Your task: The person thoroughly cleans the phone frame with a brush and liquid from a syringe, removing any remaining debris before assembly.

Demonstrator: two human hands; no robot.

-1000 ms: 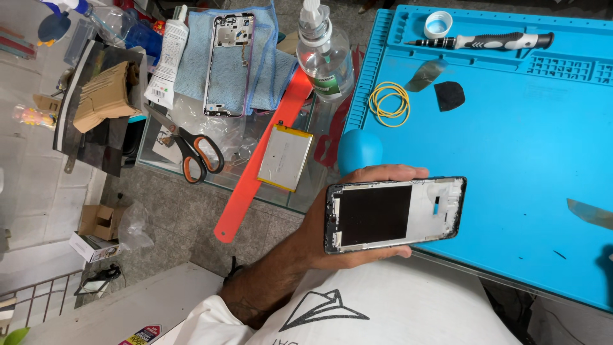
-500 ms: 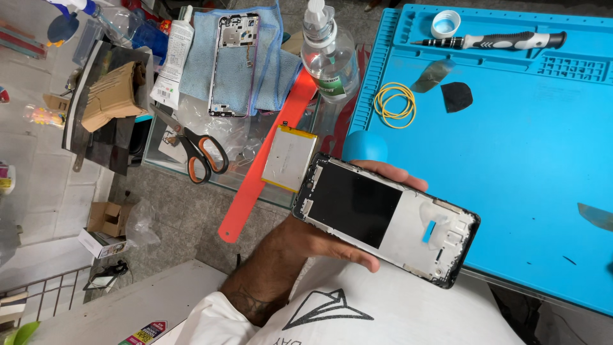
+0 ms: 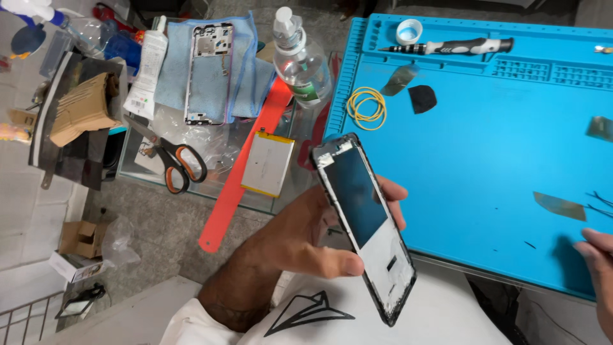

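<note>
My left hand (image 3: 300, 239) grips a stripped phone screen frame (image 3: 364, 220) by its long edges, thumb on the near side and fingertips showing past the far side. The frame stands nearly upright along its length, dark panel above and bare white plate below, at the near left corner of the blue work mat (image 3: 485, 166). My right hand (image 3: 597, 265) shows only at the right edge, resting low by the mat's front edge with nothing seen in it.
On the mat lie yellow rubber bands (image 3: 366, 103), a screwdriver (image 3: 450, 46), a tape roll (image 3: 408, 30) and thin foil pieces (image 3: 560, 206). Left of it sit a flat battery (image 3: 267, 163), scissors (image 3: 171, 158), a phone mid-frame (image 3: 209, 73) on blue cloth, a clear bottle (image 3: 300, 61), a glue tube (image 3: 147, 70) and a red strip (image 3: 239, 185).
My left hand has turned the frame from lying crosswise to nearly lengthwise and drawn it nearer. My right hand has come into view at the right edge.
</note>
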